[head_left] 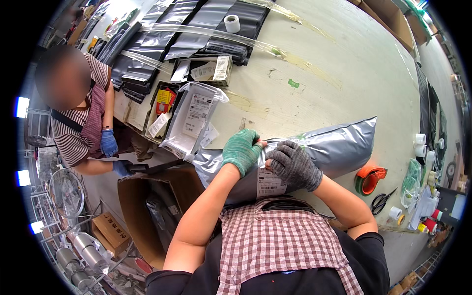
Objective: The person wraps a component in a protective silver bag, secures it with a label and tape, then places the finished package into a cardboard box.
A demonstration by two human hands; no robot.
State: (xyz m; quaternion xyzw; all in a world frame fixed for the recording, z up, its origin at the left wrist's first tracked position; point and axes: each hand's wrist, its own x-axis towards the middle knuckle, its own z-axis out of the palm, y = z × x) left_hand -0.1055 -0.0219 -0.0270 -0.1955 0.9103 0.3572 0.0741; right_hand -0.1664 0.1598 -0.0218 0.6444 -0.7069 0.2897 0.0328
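Observation:
A silver-grey plastic mailing bag (pixel 339 140), full and wrinkled, lies along the table's near edge against my checked apron. Over its middle, my left hand (pixel 242 151) in a green glove is closed, its fingers pinched on the plastic. Close beside it, my right hand (pixel 294 166) in a dark grey glove is also closed on the bag, fingers curled. Bare fingertips show at both gloves. What lies between the fingertips is mostly hidden. On the bag's near side, just below my hands, is a white printed label (pixel 270 183).
A white tray with labels (pixel 196 115) stands to the left, near a co-worker in blue gloves (pixel 109 142). An open cardboard box (pixel 130 206) sits below. Right of the bag lie an orange tape dispenser (pixel 369 180) and scissors (pixel 382 200). Dark bags (pixel 196 29) are stacked far left.

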